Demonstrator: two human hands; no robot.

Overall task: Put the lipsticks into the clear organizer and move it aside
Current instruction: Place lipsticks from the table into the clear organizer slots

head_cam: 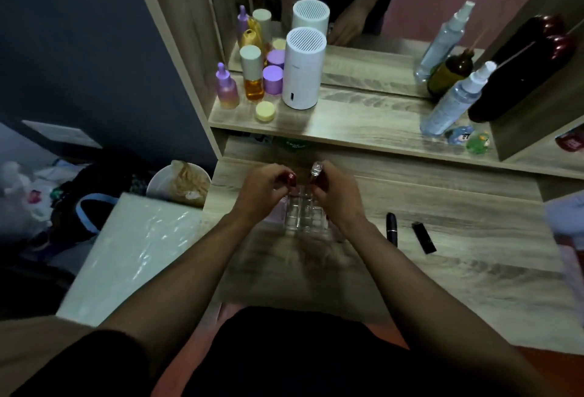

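A clear organizer with square compartments sits on the wooden desk, between my hands. My left hand is closed around a dark red lipstick just above the organizer's left rear corner. My right hand holds a lipstick with a clear cap, upright over the organizer's right rear part. Two black lipsticks lie flat on the desk to the right: a rounded one and a square one. My wrists hide parts of the organizer's sides.
A raised shelf behind holds a white cylinder, purple and amber bottles, a yellow jar, spray bottles and a dark red-capped bottle before a mirror. A pale wrapped box and a bowl stand left of the desk.
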